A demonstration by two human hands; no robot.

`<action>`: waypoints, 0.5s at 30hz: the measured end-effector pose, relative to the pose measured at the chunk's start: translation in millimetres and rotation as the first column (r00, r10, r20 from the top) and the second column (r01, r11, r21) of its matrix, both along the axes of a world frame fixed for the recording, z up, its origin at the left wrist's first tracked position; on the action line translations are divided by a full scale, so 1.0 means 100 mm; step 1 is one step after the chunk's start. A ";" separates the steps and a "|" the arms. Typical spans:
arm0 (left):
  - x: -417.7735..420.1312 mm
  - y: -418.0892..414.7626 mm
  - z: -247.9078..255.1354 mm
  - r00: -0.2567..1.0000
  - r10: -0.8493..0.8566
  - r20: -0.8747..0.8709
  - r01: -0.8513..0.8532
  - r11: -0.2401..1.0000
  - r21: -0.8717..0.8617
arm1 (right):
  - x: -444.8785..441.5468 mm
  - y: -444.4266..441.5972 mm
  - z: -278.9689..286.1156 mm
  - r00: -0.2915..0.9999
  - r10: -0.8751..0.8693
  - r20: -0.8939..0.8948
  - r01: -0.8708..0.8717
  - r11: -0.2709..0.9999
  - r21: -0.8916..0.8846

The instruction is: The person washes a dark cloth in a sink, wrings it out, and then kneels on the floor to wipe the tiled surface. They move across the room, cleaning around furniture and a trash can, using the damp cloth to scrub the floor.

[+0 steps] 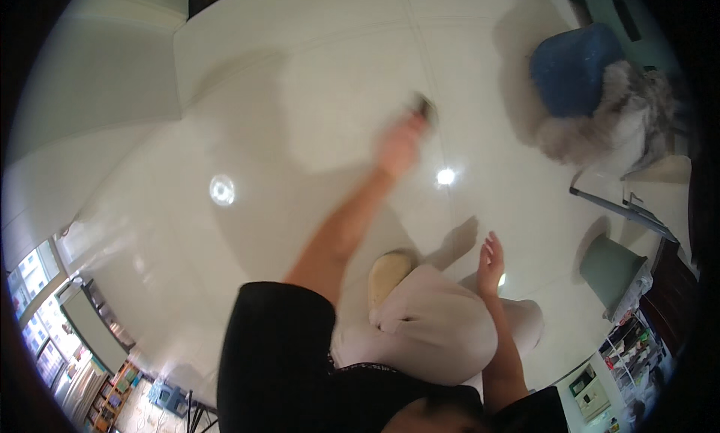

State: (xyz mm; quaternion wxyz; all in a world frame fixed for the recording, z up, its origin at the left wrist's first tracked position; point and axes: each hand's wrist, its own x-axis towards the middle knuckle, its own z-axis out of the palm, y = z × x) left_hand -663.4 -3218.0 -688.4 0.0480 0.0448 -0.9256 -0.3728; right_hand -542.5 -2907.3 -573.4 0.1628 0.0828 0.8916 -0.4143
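Observation:
My left hand (400, 146) reaches forward over the glossy pale tiled floor (349, 84). It is blurred and closed around a small dark object (423, 107), too blurred to name; whether this touches the floor I cannot tell. My right hand (490, 267) is near my bent knee, its fingers partly spread and nothing seen in it. Light trousers (433, 331) cover my folded legs, and a tan shoe (389, 275) shows between my arms.
At the upper right stands a blue plastic container (576, 67) beside a rumpled grey-brown fabric heap (619, 120). Below are a grey metal bar (619, 209) and a grey-green bin (610, 272) with a clear liner. A blue stool (169, 398) and bookshelf (115, 396) are at lower left.

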 end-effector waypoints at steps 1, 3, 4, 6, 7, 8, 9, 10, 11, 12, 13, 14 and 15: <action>0.15 0.57 -0.03 0.982 -0.107 -0.159 0.130 0.981 0.142 | -0.05 -0.10 -0.03 0.999 0.023 -0.025 -0.023 1.000 0.013; 0.22 1.25 0.40 0.785 -0.611 0.099 0.551 0.762 0.340 | -0.22 -0.06 -0.06 0.998 0.046 -0.052 -0.040 0.993 0.107; 0.33 1.23 0.37 0.843 -0.530 -0.094 0.533 0.800 0.274 | -0.32 -0.11 -0.10 0.987 0.108 -0.116 -0.091 0.986 0.142; 0.43 0.93 0.36 0.972 -0.216 -0.093 0.235 0.889 0.392 | -0.44 -0.13 -0.15 0.971 0.182 -0.156 -0.146 0.965 0.218; 0.33 0.60 0.45 0.993 -0.018 0.117 -0.045 0.858 0.511 | -0.49 0.10 -0.22 0.979 0.168 -0.117 -0.129 0.950 0.285; 0.20 0.04 0.40 0.992 0.114 -0.044 -0.103 0.973 0.207 | -0.51 0.32 -0.35 0.985 0.146 -0.094 -0.104 0.930 0.352; 0.09 -0.55 0.37 0.954 0.283 -0.095 -0.274 0.957 0.096 | -0.53 0.53 -0.46 0.990 0.121 -0.070 -0.081 0.904 0.419; 0.02 -1.20 0.30 0.829 0.551 -0.100 -0.489 0.798 0.352 | -0.61 0.51 -0.48 0.991 0.057 0.121 -0.113 0.842 0.528; -0.04 -1.83 0.26 0.623 0.775 -0.106 -0.573 0.544 0.613 | -0.71 0.47 -0.45 0.955 -0.032 0.295 -0.167 0.764 0.624; -0.03 -2.39 0.26 0.550 0.819 -0.165 -0.744 0.570 0.350 | -0.77 0.47 -0.48 0.926 -0.040 0.376 -0.207 0.780 0.591; -0.09 -2.72 0.25 0.486 0.841 -0.239 -0.855 0.514 0.072 | -0.78 0.44 -0.51 0.916 -0.029 0.400 -0.228 0.783 0.579; -0.37 -2.71 0.27 0.515 0.857 -0.019 -0.822 0.500 0.274 | -0.79 0.46 -0.54 0.908 -0.031 0.419 -0.241 0.778 0.581; -0.65 -2.42 0.23 0.635 0.747 -0.198 -0.759 0.651 0.021 | -0.80 0.49 -0.55 0.895 -0.022 0.445 -0.267 0.773 0.576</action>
